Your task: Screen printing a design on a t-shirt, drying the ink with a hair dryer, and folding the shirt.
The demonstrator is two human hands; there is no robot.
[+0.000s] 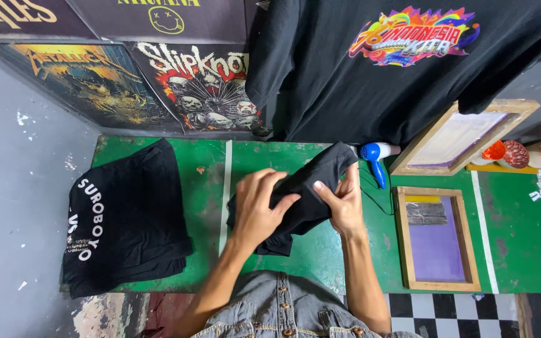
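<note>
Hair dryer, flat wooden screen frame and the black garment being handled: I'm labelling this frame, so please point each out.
hair dryer [376, 154]: head view, on its blue body.
flat wooden screen frame [402, 238]: head view, on its left rail.
black garment [320, 175]: head view, on the cloth between both hands.

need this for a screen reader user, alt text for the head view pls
Left hand and right hand both grip a bunched black shirt over a green table. A folded black shirt pile lies left; a wooden printing frame and blue hairdryer lie right.

Black garment [311, 188] showing plain at 12 o'clock, green table [508, 244] wearing 2 white stripes, folded black shirts [126, 219] with white lettering lying at 9 o'clock, purple-meshed wooden screen frame [437, 241] sitting at 3 o'clock, blue-and-white hairdryer [376, 158] lying at 1 o'clock
</note>
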